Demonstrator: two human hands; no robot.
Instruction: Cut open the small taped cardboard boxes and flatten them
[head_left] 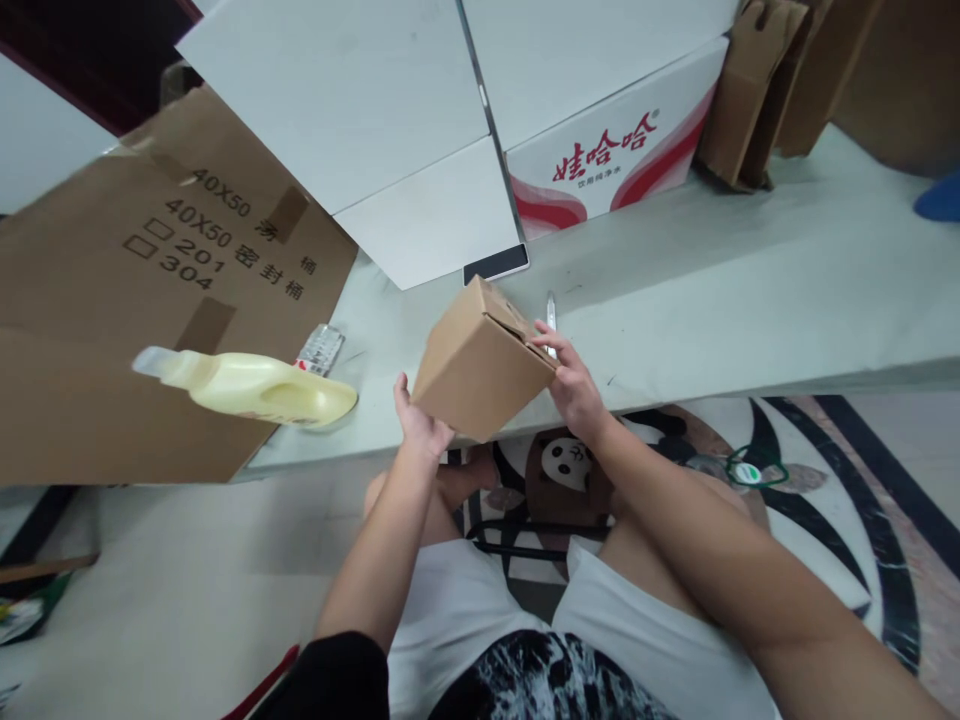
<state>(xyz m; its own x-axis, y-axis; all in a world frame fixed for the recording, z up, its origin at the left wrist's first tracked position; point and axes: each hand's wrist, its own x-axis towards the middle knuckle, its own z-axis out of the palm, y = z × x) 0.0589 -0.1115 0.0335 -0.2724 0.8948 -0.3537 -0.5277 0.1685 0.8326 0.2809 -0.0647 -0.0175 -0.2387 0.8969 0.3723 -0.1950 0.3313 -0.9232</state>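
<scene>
A small brown cardboard box [487, 365] is held tilted between my two hands at the table's front edge. My left hand [424, 425] grips its lower left side, thumb up along the edge. At the right end, by the flaps, my right hand [574, 385] has its fingers on the box's upper edge. Just behind those fingers a slim silvery tool [552, 318] lies on the table; its lower part is partly hidden by the hand. Beyond the box, a dark-screened phone [496, 264] rests against the white cartons.
White cartons [420, 200] and a red-and-white printed carton [615, 150] stand at the back of the pale table [750, 310]. On the left are a large brown carton [90, 330], a yellow bottle [262, 388] and a clear bottle [321, 348]. Folded cardboard boxes [750, 90] stand back right.
</scene>
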